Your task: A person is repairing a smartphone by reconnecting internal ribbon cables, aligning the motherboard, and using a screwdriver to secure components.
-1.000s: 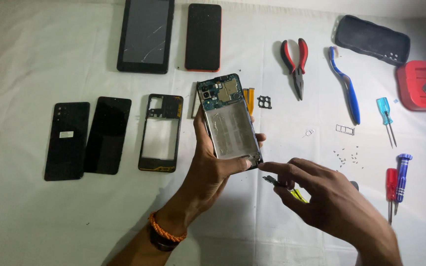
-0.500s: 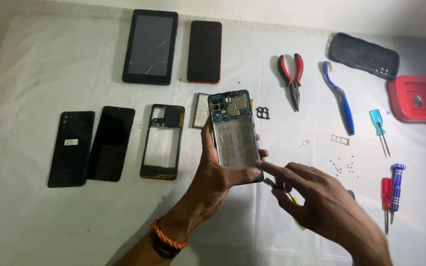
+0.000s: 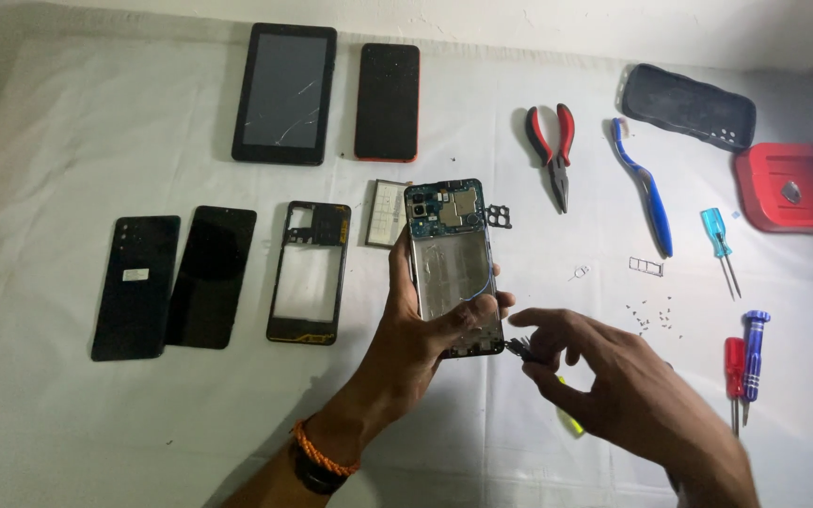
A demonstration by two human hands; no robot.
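My left hand [image 3: 418, 346] grips an opened phone [image 3: 451, 268] upright above the white cloth, with its circuit board and bare metal frame facing me. My thumb lies across its lower part. My right hand [image 3: 613, 388] pinches a small dark-tipped tool [image 3: 520, 349], whose tip sits at the phone's lower right corner. A yellow bit of the tool's handle [image 3: 571, 422] shows under my right palm. An orange band is on my left wrist.
To the left lie a black back cover [image 3: 135, 287], a dark screen panel [image 3: 211, 277] and a hollow mid frame [image 3: 310, 273]. A cracked tablet [image 3: 284, 92] and another phone [image 3: 388, 101] lie at the back. To the right are pliers [image 3: 552, 150], a blue toothbrush [image 3: 646, 188], screwdrivers [image 3: 743, 362], loose screws [image 3: 651, 315] and a red box [image 3: 797, 188].
My right hand has shifted slightly, so the tool tip is now at the phone's bottom right corner. My left hand keeps the phone in much the same pose.
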